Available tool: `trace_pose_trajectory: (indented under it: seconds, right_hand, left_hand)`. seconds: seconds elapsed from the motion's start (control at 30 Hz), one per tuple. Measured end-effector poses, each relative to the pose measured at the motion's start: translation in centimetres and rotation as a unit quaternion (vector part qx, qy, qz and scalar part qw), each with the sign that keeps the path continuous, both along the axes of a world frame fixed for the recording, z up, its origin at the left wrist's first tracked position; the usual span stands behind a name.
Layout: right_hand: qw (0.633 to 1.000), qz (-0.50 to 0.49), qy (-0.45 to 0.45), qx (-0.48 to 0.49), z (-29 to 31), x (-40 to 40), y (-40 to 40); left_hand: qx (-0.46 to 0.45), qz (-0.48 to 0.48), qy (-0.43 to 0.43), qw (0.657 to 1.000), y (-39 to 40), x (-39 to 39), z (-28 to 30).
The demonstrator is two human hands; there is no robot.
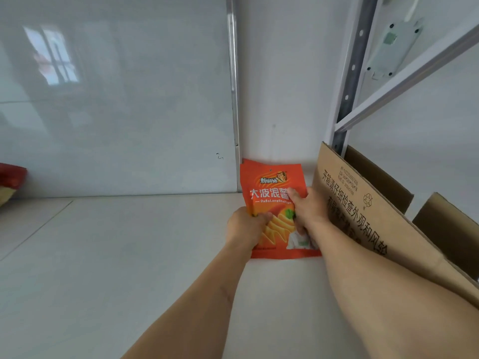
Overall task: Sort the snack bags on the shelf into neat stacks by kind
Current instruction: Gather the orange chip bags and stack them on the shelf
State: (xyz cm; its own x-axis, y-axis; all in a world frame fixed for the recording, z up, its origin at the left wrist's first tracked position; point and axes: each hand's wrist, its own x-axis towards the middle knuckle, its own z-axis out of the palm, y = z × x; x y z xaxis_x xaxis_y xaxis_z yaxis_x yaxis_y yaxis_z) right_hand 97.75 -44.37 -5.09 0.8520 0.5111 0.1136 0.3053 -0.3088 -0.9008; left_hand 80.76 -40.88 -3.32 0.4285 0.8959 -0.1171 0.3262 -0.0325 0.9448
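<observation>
a cardboard box [368, 203] with open flaps stands on the right of the shelf [129, 255], its printed flap leaning left, just beside the right forearm and touching or nearly touching the right edge of the orange bag [272, 187]. behind the box rises a perforated metal upright [348, 81], with a pale crossbar [404, 76] running up to the right. a glossy white panel [116, 99] forms the back on the left; its metal edge strip [233, 73] comes down to the bag's upper left corner. at the far left edge, well apart from the hands, sits part of a red bag [11, 174] with something tan below it, too cut off to name.

the orange bag lies in the back right corner of the shelf, between the panel edge and the box. its long axis runs front to back, the top edge toward the wall and the bottom edge toward the person, with the printed face up and the text upright to the viewer. the top seems lifted a little against the wall, though that is hard to tell.

the left hand [246, 226] grips the bag's left edge, fingers curled over onto the face. the right hand [308, 208] grips the right edge, thumb pressed on the print and fingers tucked under or behind.
</observation>
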Motion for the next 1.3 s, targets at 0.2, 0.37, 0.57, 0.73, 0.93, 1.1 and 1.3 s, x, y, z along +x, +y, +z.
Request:
trace_pose_trajectory:
  seconds: [0.2,0.37,0.57,0.73,0.93,1.1,1.3]
  right_hand:
    - [0.99,-0.055,-0.094,-0.085,1.7,-1.3,-0.8]
    - [0.897,-0.065,-0.407,-0.157,4.6,-6.4,-1.3]
    - [0.781,0.19,-0.576,-0.151,3.6,-18.6,3.2]
    - [0.766,0.252,-0.57,-0.157,2.3,-30.1,8.0]
    - [0.77,0.286,-0.552,-0.145,3.0,-41.2,14.0]
    - [0.766,0.317,-0.545,-0.125,3.3,-48.3,18.5]
    - [0.822,0.334,-0.455,-0.084,3.5,-53.9,23.8]
  left_hand:
    - [0.039,0.017,0.034,0.999,0.9,-2.2,0.4]
    - [0.264,0.033,0.212,0.94,2.8,-8.6,0.7]
    - [0.485,0.012,0.407,0.774,6.7,-19.5,0.8]
    - [0.505,0.025,0.453,0.734,9.8,-30.7,0.9]
    - [0.495,0.054,0.493,0.713,13.7,-43.5,1.2]
    - [0.485,0.076,0.508,0.708,17.0,-50.0,1.4]
    - [0.443,0.157,0.492,0.733,21.0,-54.7,1.3]
